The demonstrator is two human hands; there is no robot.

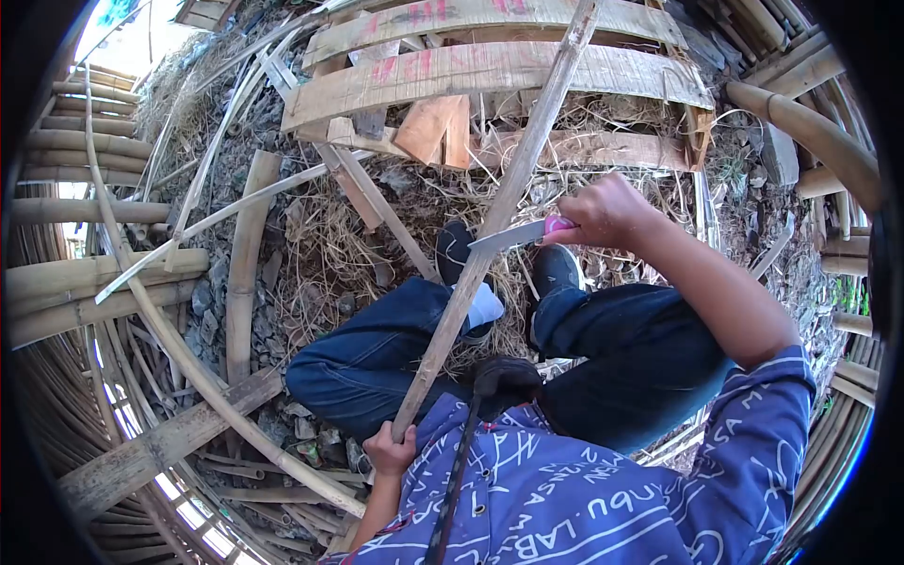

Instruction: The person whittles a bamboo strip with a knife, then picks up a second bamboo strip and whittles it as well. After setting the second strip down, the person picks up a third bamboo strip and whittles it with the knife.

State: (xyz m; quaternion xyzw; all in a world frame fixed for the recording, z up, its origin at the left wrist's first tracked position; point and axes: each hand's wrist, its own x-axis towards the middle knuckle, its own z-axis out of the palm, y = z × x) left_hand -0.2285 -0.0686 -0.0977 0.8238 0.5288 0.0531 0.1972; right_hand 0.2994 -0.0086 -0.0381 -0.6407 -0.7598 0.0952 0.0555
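A long bamboo strip (443, 339) slants from my lap up to the wooden slats ahead. My left hand (389, 450) is closed around its lower end, close to my waist. In my right hand (598, 215) is a knife (511, 236) with a pink handle, the fist wrapped round it. The blade points left and lies against the strip about midway, above my shoes. Where the strip's far end rests is cut off by the top of the view.
A slatted wooden pallet (499, 75) lies ahead. Bamboo poles (104, 278) are stacked at left, and a long curved bamboo pole (169, 330) crosses there. A wooden plank (169, 443) lies lower left. Straw and shavings (348, 231) cover the stony ground. More bamboo (810, 141) stands at right.
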